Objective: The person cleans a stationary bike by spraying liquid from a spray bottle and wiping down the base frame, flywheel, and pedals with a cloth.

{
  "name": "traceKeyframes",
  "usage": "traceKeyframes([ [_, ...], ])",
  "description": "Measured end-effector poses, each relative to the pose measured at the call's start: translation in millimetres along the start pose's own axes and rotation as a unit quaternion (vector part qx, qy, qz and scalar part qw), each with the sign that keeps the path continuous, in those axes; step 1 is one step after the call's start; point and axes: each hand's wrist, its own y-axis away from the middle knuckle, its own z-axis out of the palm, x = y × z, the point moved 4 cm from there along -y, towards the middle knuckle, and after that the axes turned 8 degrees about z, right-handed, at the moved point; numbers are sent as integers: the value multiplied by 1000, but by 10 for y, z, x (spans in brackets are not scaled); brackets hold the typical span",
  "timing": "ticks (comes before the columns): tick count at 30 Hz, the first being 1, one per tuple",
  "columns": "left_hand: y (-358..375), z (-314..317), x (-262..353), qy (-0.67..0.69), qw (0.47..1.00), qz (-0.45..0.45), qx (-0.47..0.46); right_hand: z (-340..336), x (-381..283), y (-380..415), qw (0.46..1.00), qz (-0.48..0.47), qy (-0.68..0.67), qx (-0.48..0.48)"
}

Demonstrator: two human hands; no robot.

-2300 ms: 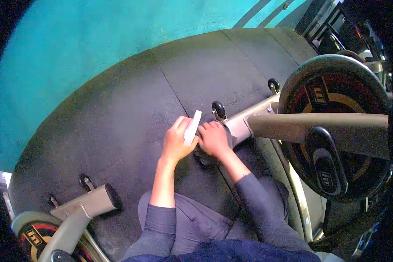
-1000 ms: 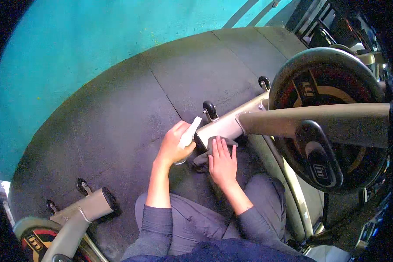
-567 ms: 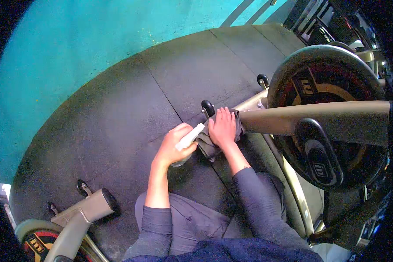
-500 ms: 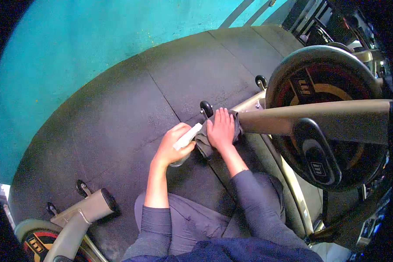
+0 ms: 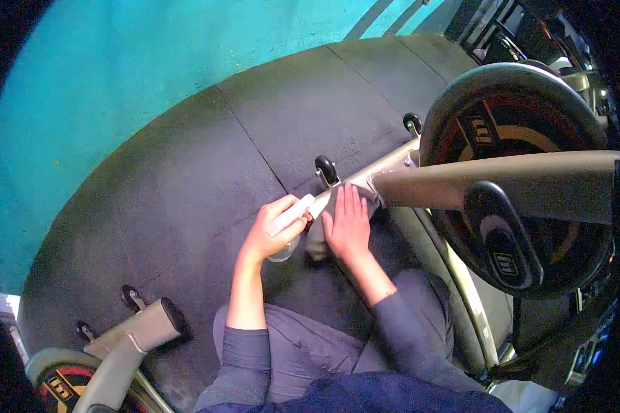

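My left hand (image 5: 272,230) is wrapped round a spray bottle with a white trigger head (image 5: 291,215); part of its clear body (image 5: 282,252) shows below the fingers. My right hand (image 5: 348,230) lies flat, fingers stretched out, on a dark grey cloth (image 5: 373,196). It presses the cloth against the beige metal foot bar (image 5: 387,164) of an exercise bike. A fold of the cloth hangs down beside the palm. Just beyond my right fingertips, a small black wheel (image 5: 325,170) is fixed to the bar.
The bike's large flywheel (image 5: 517,127) and black crank cover (image 5: 503,241) stand at the right. Another bike's foot bar (image 5: 141,327) reaches in at the lower left. Black rubber matting (image 5: 179,179) runs up to a turquoise wall (image 5: 117,62).
My right hand has slid slightly down and toward me with the cloth, baring more of the foot bar near the wheel. My left hand and the spray bottle have shifted slightly left.
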Motion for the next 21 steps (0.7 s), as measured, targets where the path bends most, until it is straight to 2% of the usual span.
traceKeyframes([
  [1,10,-12,2,-1,1000,-2,0,22,14,-125,999,-4,3,33],
  [6,3,-17,-7,-8,1000,13,-19,52,64,-666,1000,21,11,8],
  [8,2,0,-26,-5,1000,7,-17,-19,41,-766,987,57,-2,-149],
  [10,0,14,-42,-2,1000,6,-13,66,61,-700,990,55,-9,-132],
  [12,-7,16,-60,2,1000,4,-12,102,49,-572,997,45,-21,51],
  [16,-11,23,-66,6,1000,16,-7,27,-44,-200,997,49,-14,59],
  [21,-10,7,-90,-34,999,20,-6,-109,-120,330,999,24,-42,-5],
])
